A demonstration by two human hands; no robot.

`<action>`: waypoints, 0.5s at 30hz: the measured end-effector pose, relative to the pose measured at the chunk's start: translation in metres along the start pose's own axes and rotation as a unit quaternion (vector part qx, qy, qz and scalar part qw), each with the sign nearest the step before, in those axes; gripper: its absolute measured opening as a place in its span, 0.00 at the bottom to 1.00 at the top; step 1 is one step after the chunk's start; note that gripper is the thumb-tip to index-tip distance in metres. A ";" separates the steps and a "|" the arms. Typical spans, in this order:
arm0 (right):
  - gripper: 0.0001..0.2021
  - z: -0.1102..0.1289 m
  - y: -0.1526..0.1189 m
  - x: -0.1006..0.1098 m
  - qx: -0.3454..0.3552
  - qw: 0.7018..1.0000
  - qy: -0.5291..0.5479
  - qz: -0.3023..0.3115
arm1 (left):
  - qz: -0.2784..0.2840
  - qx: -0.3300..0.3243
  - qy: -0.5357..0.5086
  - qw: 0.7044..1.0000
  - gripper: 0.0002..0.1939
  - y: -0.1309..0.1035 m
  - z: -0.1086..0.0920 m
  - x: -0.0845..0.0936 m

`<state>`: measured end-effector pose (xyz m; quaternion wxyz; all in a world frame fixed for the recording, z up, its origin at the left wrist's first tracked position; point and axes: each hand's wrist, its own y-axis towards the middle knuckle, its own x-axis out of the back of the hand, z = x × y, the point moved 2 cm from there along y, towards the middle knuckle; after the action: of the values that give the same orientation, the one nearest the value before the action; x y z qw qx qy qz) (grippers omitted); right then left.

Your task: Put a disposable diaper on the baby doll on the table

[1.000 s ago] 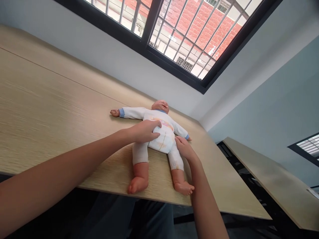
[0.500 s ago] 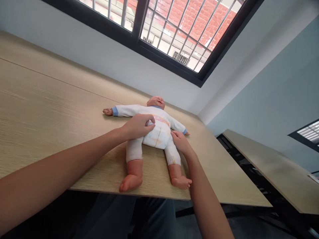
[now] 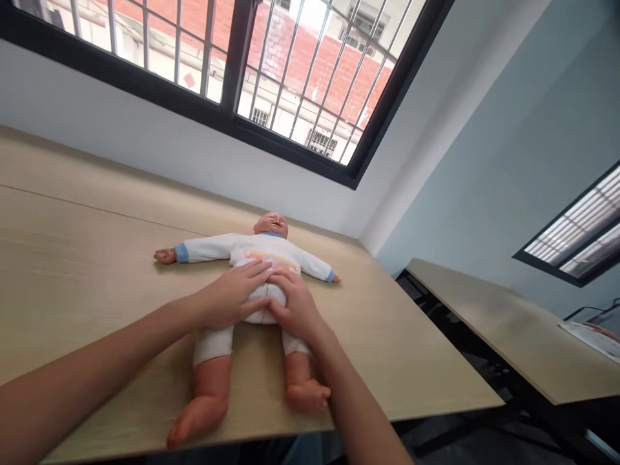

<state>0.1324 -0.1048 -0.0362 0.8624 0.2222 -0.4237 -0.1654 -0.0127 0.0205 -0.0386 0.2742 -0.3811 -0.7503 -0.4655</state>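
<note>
A baby doll (image 3: 272, 225) lies on its back on the wooden table (image 3: 387, 342), arms spread out and feet toward me. It wears a white top (image 3: 210, 248) with blue cuffs and a white diaper (image 3: 264, 315) over white leggings. My left hand (image 3: 235, 294) rests flat on the left side of the diaper and lower belly, fingers stretched out. Against its right side lies my right hand (image 3: 294, 302), also with extended fingers, the fingertips of both hands meeting near the middle. The hands cover most of the diaper's front.
Behind the table is a white wall with a barred window (image 3: 310, 84). A second table (image 3: 489, 316) stands to the right across a dark gap, with a paper-like item (image 3: 593, 337) at its far right.
Both hands have moved inward onto the diaper's front, their curled fingers now straightened. The view has shifted, so the doll appears lower and further left.
</note>
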 end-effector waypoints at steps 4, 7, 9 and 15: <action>0.22 -0.002 -0.004 -0.007 -0.035 0.997 -0.037 -0.050 | 0.015 0.001 0.048 0.999 0.31 -0.004 0.004 -0.020; 0.21 -0.009 -0.005 -0.006 -0.042 0.997 -0.017 -0.067 | -0.012 0.019 0.050 0.998 0.32 -0.006 0.006 -0.024; 0.11 -0.015 -0.007 0.000 -0.060 0.988 0.008 -0.139 | -0.027 0.029 0.033 0.999 0.30 -0.006 0.002 -0.019; 0.10 -0.041 -0.010 0.005 -0.138 0.972 0.079 -0.174 | -0.108 0.131 -0.037 0.985 0.17 -0.004 -0.009 0.007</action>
<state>0.1678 -0.1060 -0.0602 0.8736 0.1836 -0.2819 -0.3516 -0.0199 0.0136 -0.0317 0.2424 -0.2754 -0.8510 -0.3756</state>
